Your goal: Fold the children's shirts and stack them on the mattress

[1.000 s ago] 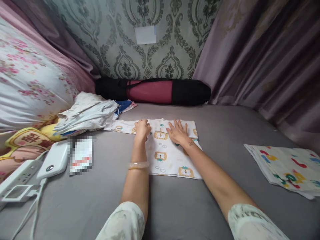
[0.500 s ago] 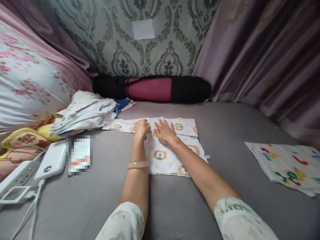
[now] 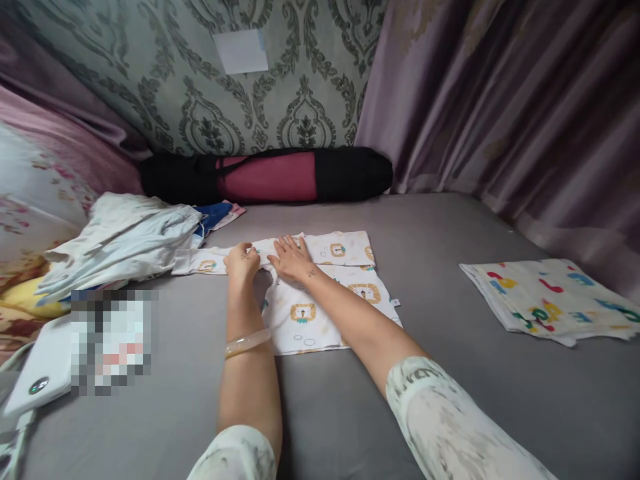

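A white child's shirt with a lion print lies partly folded on the grey sheet. One sleeve stretches out to the left, and a folded strip runs along its far side. My left hand, with a pale bangle on the wrist, has its fingers curled on the cloth where the sleeve meets the body. Just right of it, my right hand lies flat on the shirt with fingers spread. A small white tag sticks out at the shirt's right edge.
Rumpled clothes lie at the left, beside a white power bank with a cable. A folded cloth with colourful print is at the right. A black and red long bag rests along the patterned wall.
The view has turned right, so the things appear farther left. Across the shirt, my right hand has slid slightly left; my left hand stays curled near the sleeve's inner end.
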Available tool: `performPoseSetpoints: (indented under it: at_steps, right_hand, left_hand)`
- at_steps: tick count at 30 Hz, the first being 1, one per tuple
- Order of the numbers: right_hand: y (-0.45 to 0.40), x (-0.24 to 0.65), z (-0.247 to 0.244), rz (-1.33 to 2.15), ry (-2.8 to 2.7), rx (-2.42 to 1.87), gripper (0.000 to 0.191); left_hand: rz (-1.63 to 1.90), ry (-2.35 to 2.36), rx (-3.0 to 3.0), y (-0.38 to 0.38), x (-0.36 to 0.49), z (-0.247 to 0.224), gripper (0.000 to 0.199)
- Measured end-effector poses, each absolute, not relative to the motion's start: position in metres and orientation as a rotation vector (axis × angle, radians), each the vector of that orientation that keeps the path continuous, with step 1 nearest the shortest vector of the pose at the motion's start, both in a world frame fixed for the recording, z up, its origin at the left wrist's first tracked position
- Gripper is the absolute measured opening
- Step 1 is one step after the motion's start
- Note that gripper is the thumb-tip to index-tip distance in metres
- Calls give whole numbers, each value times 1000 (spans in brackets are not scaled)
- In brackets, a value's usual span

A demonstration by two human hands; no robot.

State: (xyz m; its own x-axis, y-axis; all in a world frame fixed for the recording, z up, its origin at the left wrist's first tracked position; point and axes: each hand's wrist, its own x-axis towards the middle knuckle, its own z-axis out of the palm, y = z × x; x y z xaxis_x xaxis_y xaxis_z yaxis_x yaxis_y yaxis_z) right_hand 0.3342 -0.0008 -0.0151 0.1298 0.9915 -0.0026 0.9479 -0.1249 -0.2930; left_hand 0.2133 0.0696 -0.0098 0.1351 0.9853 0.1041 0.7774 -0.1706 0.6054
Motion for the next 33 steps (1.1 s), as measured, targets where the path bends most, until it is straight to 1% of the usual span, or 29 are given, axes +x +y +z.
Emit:
performPoseSetpoints:
  at_steps: [6,9,12,15,19,25,30,33]
  right_hand:
    - [-6,332,-25,199,-1878,-2157,61]
    - [-7,331,-25,178,-1846,-2140,60]
    - [-6,336,-18,317,-1854,-2105,61]
    - [-10,352,-7,435,-1850,-2057,62]
    - [-28,380,0,278,-1756,-2171,61]
    - [-47,400,-14,172,-1715,-2380,60]
    - [-42,401,-23,133,-1727,-2411,60]
    - [-38,404,-23,166,-1727,-2437,60]
  left_hand:
    - [849,1946,1705,62,205,-1,29]
    - [938,2132,1523,52,203,5,39]
    - [948,2237,1360,49,198,8,48]
    - [874,2250,1258,53,193,8,57]
    - [896,2274,1095,63,190,5,58]
    - [950,2217,1061,76,187,-3,61]
    - [878,2211,1155,87,180,-13,72]
    - [976,2210,1089,93,177,-15,67]
